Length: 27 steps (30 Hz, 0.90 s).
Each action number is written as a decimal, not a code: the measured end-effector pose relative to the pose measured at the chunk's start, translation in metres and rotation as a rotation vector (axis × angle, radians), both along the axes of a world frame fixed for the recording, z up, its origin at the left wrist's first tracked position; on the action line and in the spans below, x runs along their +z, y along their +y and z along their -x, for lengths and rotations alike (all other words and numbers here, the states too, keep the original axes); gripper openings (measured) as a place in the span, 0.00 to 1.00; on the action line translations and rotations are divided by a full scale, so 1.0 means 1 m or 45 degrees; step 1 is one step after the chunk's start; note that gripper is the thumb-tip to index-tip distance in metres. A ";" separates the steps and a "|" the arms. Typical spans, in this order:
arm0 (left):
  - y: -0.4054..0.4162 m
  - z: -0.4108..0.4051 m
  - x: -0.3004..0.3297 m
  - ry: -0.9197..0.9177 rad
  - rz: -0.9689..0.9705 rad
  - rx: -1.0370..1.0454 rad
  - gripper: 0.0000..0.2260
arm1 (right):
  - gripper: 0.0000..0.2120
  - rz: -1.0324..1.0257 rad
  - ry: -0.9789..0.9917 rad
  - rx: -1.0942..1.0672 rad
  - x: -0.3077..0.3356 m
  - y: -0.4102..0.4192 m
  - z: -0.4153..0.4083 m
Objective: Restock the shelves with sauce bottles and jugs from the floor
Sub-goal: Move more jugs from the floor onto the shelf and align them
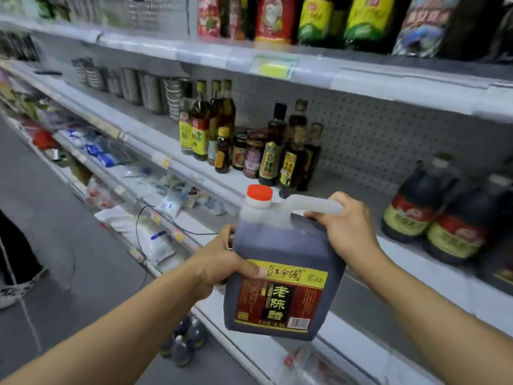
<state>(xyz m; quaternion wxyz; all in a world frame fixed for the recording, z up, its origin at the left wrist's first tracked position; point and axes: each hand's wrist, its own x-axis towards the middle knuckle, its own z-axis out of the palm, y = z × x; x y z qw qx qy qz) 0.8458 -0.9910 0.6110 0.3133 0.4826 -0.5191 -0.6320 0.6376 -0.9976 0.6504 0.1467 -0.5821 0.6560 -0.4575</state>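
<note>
- We hold a dark vinegar jug [280,276] with a red cap [259,192] in the lower centre of the frame, lifted in front of the shelf [358,276], tilted slightly and touching no shelf.
- Our right hand [348,226] is wrapped around the jug's translucent handle [313,204] at the top, fingers curled tight on it.
- Our left hand [222,262] clamps the jug's left side, with the thumb pressed on the yellow band of the label [280,297].
- On the shelf at the right edge of the frame stand large dark bottles [441,215] with red and green labels, near the jug but apart from it.
- Behind the jug, at centre frame, a cluster of smaller sauce bottles and jars [249,143] stands on the same shelf against the pegboard back.
- The upper shelf, top right, carries tall bottles [313,20] with red and yellow-green labels.
- On the floor at the bottom centre, below our left forearm, a few dark bottles [183,343] stand together.
- A thin black cable [155,215] hangs over the lower shelves left of centre.
</note>
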 end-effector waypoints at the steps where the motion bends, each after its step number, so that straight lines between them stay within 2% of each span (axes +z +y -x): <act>1: 0.001 0.015 0.006 -0.010 0.006 -0.045 0.38 | 0.17 0.009 -0.010 -0.036 0.004 0.007 0.015; 8: 0.000 0.132 0.025 -0.038 0.027 -0.289 0.34 | 0.11 0.083 -0.034 -0.333 0.021 0.050 0.128; 14: 0.004 0.236 0.040 0.003 0.064 -0.463 0.32 | 0.13 0.100 -0.020 -0.541 0.039 0.084 0.219; 19: 0.010 0.307 0.048 0.057 0.106 -0.571 0.34 | 0.09 0.130 0.027 -0.674 0.051 0.106 0.280; 22: 0.012 0.345 0.055 0.042 0.138 -0.630 0.32 | 0.03 0.152 -0.060 -0.705 0.060 0.120 0.313; 25: 0.013 0.374 0.059 0.032 0.156 -0.668 0.28 | 0.09 0.180 -0.084 -0.739 0.063 0.125 0.340; 27: 0.015 0.389 0.057 0.040 0.144 -0.690 0.25 | 0.08 0.174 -0.032 -0.747 0.062 0.128 0.352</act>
